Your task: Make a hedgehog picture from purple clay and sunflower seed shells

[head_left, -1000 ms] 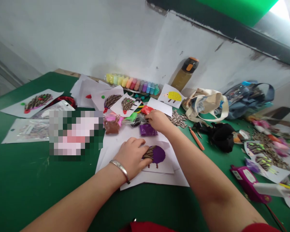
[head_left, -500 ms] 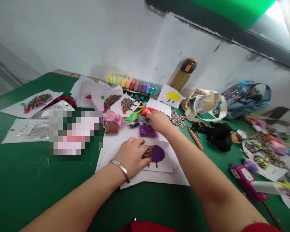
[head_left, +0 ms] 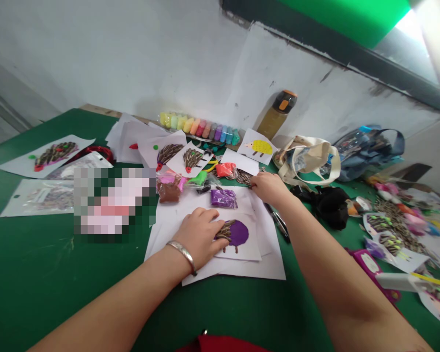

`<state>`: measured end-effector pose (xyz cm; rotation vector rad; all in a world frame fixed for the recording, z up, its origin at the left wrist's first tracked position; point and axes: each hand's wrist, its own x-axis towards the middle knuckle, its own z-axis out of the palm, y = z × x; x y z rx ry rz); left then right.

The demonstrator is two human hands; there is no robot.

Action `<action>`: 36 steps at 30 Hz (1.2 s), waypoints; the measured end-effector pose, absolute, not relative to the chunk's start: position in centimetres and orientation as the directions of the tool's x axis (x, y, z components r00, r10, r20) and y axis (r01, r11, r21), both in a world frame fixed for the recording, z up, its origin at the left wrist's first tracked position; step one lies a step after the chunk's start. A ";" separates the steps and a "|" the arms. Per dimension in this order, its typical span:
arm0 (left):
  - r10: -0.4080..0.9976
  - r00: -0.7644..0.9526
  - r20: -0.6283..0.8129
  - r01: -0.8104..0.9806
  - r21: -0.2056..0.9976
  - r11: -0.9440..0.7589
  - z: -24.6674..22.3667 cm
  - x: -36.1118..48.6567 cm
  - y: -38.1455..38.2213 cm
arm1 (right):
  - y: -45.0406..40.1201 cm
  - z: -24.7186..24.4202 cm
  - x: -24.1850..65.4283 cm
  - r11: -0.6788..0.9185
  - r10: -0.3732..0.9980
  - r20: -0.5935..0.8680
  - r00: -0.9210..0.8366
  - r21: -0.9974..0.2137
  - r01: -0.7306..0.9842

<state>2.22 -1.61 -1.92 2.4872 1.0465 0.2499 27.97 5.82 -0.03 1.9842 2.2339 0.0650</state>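
My left hand point(head_left: 201, 237) lies spread on a white card point(head_left: 247, 254), its fingertips by a purple clay oval point(head_left: 239, 233) with striped seeds point(head_left: 224, 231) on its left half and two brown legs below. My right hand point(head_left: 269, 188) reaches to a pile of striped seeds point(head_left: 244, 177) behind the paper, its fingers bent down and their tips partly hidden, so whatever they hold cannot be made out. A purple clay packet point(head_left: 224, 198) sits on the paper above the card, and a red clay packet point(head_left: 225, 170) rests left of the seed pile.
Finished hedgehog cards point(head_left: 193, 159) and a yellow hedgehog picture point(head_left: 260, 146) stand behind. A row of coloured clay point(head_left: 201, 128) and a bottle point(head_left: 276, 115) are by the wall. Black pens point(head_left: 279, 224), a black cloth point(head_left: 332, 208) and a magenta tool point(head_left: 370, 266) lie right.
My right hand has moved right, from the red clay packet to the seed pile. My left hand stays on the card. The view has shifted slightly.
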 end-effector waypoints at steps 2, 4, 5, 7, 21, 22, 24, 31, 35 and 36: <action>0.713 0.701 -0.002 0.635 0.456 -0.623 -1.9 2.2 -1.6 | 5.5 0.5 28.1 0.111 0.992 -0.065 -0.105 0.109 0.988; 0.711 0.704 0.000 0.632 0.458 -0.626 -1.9 2.2 -1.6 | 5.3 1.1 27.6 0.120 0.992 -0.042 -0.117 0.071 0.990; 0.710 0.704 0.002 0.631 0.456 -0.627 -1.9 2.2 -1.5 | 5.2 1.4 27.1 0.133 0.991 -0.034 -0.131 0.051 0.990; 0.712 0.702 0.003 0.635 0.448 -0.629 -1.9 2.2 -1.5 | 5.3 1.8 25.5 0.173 0.985 -0.027 -0.172 0.014 0.985; 0.714 0.699 -0.030 0.651 0.442 -0.618 -1.6 2.2 -1.6 | 7.1 0.1 18.8 0.121 0.986 -0.115 -0.125 -0.038 0.992; 0.714 0.699 -0.033 0.651 0.442 -0.617 -1.6 2.3 -1.7 | 7.0 0.0 19.1 0.121 0.985 -0.117 -0.125 -0.039 0.992; 0.716 0.697 -0.038 0.654 0.441 -0.614 -1.6 2.3 -1.7 | 6.9 -0.3 19.8 0.123 0.986 -0.110 -0.128 -0.047 0.991; 0.719 0.692 -0.062 0.666 0.439 -0.603 -1.4 2.4 -1.6 | 4.8 0.8 22.7 -0.009 0.998 0.058 0.015 -0.096 0.995; 0.718 0.693 -0.061 0.665 0.439 -0.604 -1.4 2.4 -1.6 | 0.8 1.4 23.9 0.021 0.981 0.185 0.061 -0.410 0.912; 0.717 0.695 -0.056 0.662 0.438 -0.608 -1.4 2.4 -1.7 | -0.4 1.2 24.1 0.061 0.981 0.190 0.036 -0.482 0.874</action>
